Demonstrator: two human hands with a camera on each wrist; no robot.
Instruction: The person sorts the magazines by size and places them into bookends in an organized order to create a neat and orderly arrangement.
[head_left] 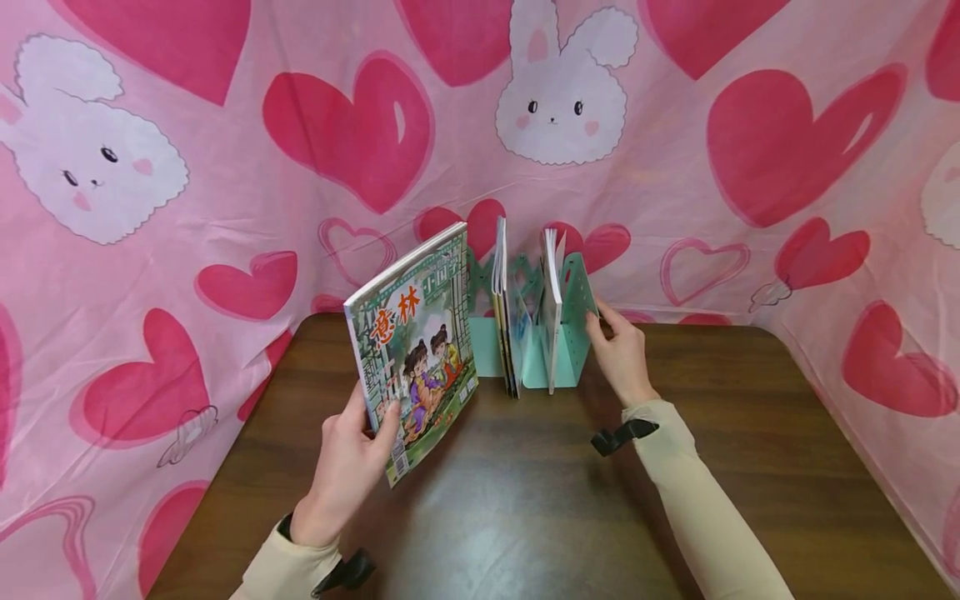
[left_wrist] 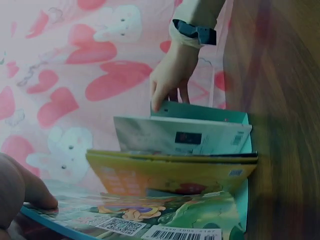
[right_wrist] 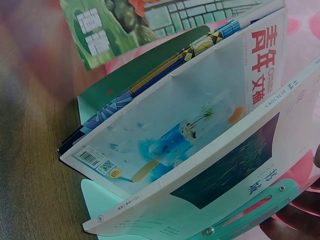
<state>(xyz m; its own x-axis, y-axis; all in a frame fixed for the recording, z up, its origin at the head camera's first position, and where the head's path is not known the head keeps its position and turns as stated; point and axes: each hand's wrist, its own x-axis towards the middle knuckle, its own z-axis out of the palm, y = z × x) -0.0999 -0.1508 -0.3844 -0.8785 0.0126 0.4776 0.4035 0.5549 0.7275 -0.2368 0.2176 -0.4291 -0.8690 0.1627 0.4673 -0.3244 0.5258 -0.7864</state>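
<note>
My left hand (head_left: pixel 348 454) grips a thick magazine (head_left: pixel 420 350) by its lower left edge, thumb on the illustrated cover with two cartoon children. It is held tilted above the table, left of a mint-green expandable book rack (head_left: pixel 491 346). My right hand (head_left: pixel 624 354) pinches the outer edge of the rack's right end plate (head_left: pixel 576 312). Inside the rack, a few thin magazines (head_left: pixel 504 308) stand toward the middle, one with an ice-pop cover (right_wrist: pixel 200 115). A white book (right_wrist: pixel 237 170) leans closer to the right plate.
The rack stands near the back of a dark wooden table (head_left: pixel 510 500). Behind and at both sides hangs a pink cloth (head_left: pixel 465 158) with hearts and rabbits. Black straps (head_left: pixel 626 435) circle both wrists over pale sleeves.
</note>
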